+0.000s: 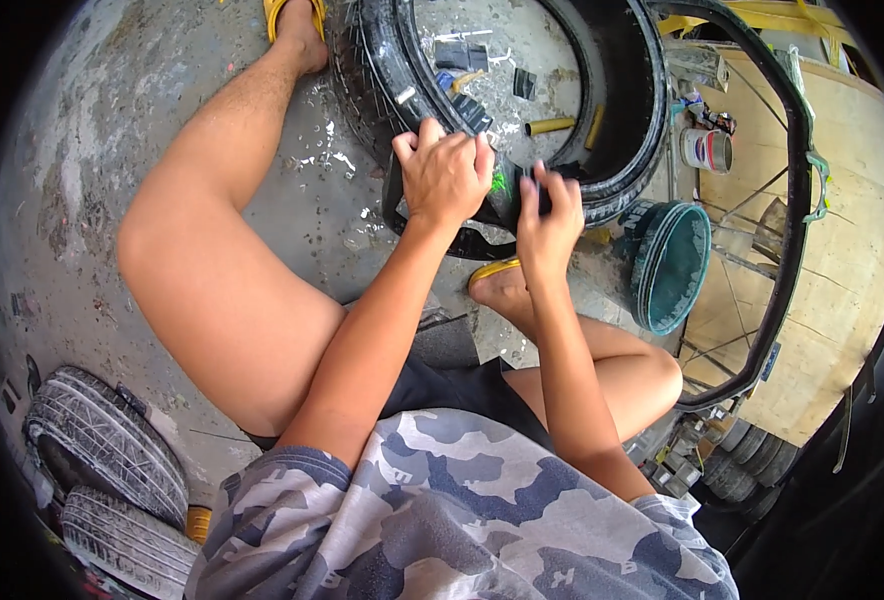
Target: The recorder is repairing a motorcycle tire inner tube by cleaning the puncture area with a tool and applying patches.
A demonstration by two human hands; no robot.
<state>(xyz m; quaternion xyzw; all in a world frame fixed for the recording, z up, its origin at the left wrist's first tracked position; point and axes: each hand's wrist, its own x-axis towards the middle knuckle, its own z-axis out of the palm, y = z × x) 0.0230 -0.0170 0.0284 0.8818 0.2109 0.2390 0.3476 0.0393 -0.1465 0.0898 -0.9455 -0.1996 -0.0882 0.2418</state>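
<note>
A large black tire (627, 70) lies in front of me, its near rim under my hands. My left hand (445, 178) is bent over that rim, fingers curled on a dark rubber strip (503, 190) that has a bright green mark. Just right of it, my right hand (550, 215) has its fingers bent close together at the strip's other side. Those fingers are slightly blurred, and what they pinch is hidden. Within the tire's ring, small black rubber pieces (525, 83) and a brownish-yellow tube (549, 126) rest on the floor.
To the right stand a dark green bucket (703, 270) and a white can (700, 150). Behind them a black hoop (798, 190) leans by a plywood board (847, 230). Dusty tires (127, 535) are piled at the lower left. My legs flank the work, with yellow slippers on my feet.
</note>
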